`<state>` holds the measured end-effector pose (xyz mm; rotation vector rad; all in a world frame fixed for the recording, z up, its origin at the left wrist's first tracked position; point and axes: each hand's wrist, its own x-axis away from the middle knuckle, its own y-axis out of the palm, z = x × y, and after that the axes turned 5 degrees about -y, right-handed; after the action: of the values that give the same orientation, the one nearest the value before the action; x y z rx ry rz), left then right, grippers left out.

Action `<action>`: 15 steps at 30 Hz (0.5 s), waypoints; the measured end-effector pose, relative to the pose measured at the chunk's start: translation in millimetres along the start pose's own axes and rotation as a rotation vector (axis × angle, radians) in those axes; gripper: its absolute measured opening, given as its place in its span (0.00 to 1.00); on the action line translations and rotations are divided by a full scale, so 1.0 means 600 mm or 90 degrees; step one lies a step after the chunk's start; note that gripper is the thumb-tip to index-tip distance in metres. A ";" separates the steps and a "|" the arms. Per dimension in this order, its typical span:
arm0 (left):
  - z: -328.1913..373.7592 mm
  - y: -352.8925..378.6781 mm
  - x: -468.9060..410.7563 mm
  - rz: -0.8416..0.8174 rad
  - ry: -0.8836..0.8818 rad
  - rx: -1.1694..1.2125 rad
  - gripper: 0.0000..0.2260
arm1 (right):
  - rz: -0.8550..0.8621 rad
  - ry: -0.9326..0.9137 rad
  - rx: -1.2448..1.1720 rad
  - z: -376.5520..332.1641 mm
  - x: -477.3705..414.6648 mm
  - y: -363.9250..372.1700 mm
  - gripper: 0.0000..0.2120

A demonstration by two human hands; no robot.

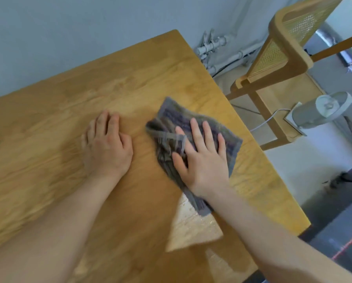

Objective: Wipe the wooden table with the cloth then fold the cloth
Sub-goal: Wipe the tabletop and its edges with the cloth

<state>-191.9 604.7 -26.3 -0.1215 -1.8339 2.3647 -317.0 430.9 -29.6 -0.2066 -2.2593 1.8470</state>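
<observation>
A grey, crumpled cloth (171, 117) lies on the wooden table (89, 86), towards its right side. My right hand (201, 158) presses flat on the cloth with fingers spread, covering its middle. My left hand (107, 146) rests palm down on the bare wood to the left of the cloth, fingers together, holding nothing. A bright patch of light falls on the table just below the cloth.
A wooden chair with a woven cane back (289, 48) stands close to the table's right edge. A grey lamp or fan (322, 111) with a white cable sits beyond it. White pipes (218, 45) run along the wall behind the table's far corner.
</observation>
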 end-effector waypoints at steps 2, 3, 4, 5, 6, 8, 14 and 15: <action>0.000 0.001 0.000 -0.005 0.001 0.003 0.22 | -0.032 -0.025 0.006 -0.024 0.099 0.013 0.28; -0.001 0.003 0.002 -0.004 0.004 0.004 0.22 | -0.048 -0.037 0.012 -0.032 0.133 0.019 0.28; -0.003 0.004 0.004 -0.001 0.007 0.004 0.22 | -0.059 -0.054 0.020 -0.032 0.152 0.023 0.28; -0.005 0.005 0.004 0.001 0.013 0.000 0.21 | -0.066 -0.074 0.020 -0.025 0.153 0.023 0.28; -0.006 0.006 0.004 0.000 0.022 -0.007 0.21 | -0.061 -0.082 0.019 -0.012 0.138 0.021 0.29; -0.007 0.005 0.001 -0.011 0.029 -0.018 0.22 | -0.032 -0.038 0.017 0.020 0.076 0.009 0.29; -0.002 0.008 0.059 -0.059 0.080 -0.028 0.23 | 0.012 0.146 -0.020 0.079 -0.093 -0.014 0.29; 0.001 0.012 0.075 -0.067 0.095 -0.030 0.23 | 0.026 0.155 -0.025 0.071 -0.084 -0.008 0.29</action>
<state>-236.8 609.7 -32.0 -0.1965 -1.7817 2.1808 -279.1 377.5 -36.8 -0.4609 -2.1403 1.6938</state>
